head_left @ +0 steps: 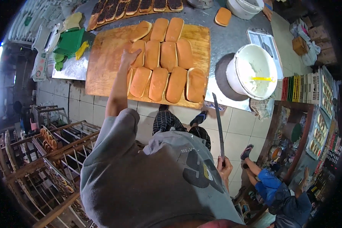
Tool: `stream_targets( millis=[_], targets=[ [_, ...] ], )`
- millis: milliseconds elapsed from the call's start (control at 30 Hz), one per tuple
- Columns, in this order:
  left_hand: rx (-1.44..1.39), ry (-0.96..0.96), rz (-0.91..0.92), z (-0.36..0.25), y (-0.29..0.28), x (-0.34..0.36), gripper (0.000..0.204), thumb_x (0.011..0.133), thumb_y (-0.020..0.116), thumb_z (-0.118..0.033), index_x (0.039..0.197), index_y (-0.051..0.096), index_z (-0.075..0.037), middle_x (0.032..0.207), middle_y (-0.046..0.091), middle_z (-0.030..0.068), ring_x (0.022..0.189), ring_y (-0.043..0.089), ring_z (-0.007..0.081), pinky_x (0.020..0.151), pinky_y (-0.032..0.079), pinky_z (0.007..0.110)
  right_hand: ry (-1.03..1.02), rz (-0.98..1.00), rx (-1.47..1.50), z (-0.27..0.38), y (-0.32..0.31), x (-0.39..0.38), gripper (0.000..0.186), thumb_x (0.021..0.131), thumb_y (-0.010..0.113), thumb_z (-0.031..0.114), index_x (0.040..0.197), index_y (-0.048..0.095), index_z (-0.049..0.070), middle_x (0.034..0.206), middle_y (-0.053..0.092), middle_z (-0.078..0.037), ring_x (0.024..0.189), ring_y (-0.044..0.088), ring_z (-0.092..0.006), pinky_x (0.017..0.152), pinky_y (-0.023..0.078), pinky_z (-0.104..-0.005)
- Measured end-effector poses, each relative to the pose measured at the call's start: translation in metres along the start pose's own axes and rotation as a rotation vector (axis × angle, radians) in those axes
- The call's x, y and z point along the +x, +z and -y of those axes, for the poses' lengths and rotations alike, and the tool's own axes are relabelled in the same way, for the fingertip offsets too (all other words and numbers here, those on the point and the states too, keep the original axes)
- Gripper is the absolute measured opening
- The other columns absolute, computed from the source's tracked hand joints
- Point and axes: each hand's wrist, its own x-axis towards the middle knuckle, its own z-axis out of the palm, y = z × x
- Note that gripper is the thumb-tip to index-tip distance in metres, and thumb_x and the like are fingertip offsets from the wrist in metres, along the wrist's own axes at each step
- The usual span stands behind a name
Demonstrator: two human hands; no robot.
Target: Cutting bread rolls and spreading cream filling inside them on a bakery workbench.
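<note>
Metal table (226, 41) above a tiled floor (237, 136). Right hand (225, 170): fingers closed around the near end of a long blade (219, 125), kept just outside the wooden board (98, 72), probably for clearance. Left hand (130, 57): fingers part-open, touching a bread roll (140, 52) at the board's middle row, left end, apparently steadying it. White bucket (233, 78), right of the board, presumably within reach: pale spread (260, 67), yellow handle (261, 78). Far end: dark-topped bread (133, 7).

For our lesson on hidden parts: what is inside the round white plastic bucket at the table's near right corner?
The white bucket holds a pale, creamy substance and a thin, straight yellow tool. Whatever lies beneath the substance is covered and cannot be seen.
</note>
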Motion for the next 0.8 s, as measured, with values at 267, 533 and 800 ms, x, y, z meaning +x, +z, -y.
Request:
stream_targets(
  millis=[267, 533, 800],
  targets=[
    [-0.094, 0.183, 0.093, 0.014, 0.013, -0.003, 0.080, 0.060, 0.091, -0.041, 0.114, 0.050, 0.003, 0.102, 0.065, 0.0206, 0.094, 0.064, 0.0326, 0.083, 0.053, 0.039, -0.213, -0.051, 0.021, 0.133, 0.089, 0.051, 0.012, 0.090, 0.066, 0.008, 0.096, 0.065, -0.002, 0.077, 0.065, -0.016, 0.063, 0.063, -0.0245, 0.059, 0.050, -0.0325],
    [-1.142, 0.102, 0.346, 0.001, -0.087, -0.067, 0.048, 0.083, 0.075, -0.014, 0.119, 0.046, -0.003, 0.116, 0.059, 0.0134, 0.097, 0.063, 0.0242, 0.085, 0.056, 0.039, -0.010, 0.389, 0.489, 0.357, 0.182, 0.099, 0.024, 0.099, 0.053, 0.012, 0.119, 0.055, -0.002, 0.087, 0.065, -0.009, 0.071, 0.060, -0.0132, 0.065, 0.049, -0.0272],
    [-1.584, 0.071, 0.521, 0.023, -0.101, -0.087, 0.053, 0.081, 0.074, -0.023, 0.124, 0.050, -0.004, 0.106, 0.063, 0.0083, 0.093, 0.066, 0.0205, 0.082, 0.058, 0.039, -0.493, 0.258, 0.223, 0.437, 0.242, 0.100, 0.052, 0.094, 0.056, 0.002, 0.144, 0.044, 0.010, 0.086, 0.062, -0.014, 0.069, 0.060, -0.0214, 0.066, 0.050, -0.0318]
  ],
)
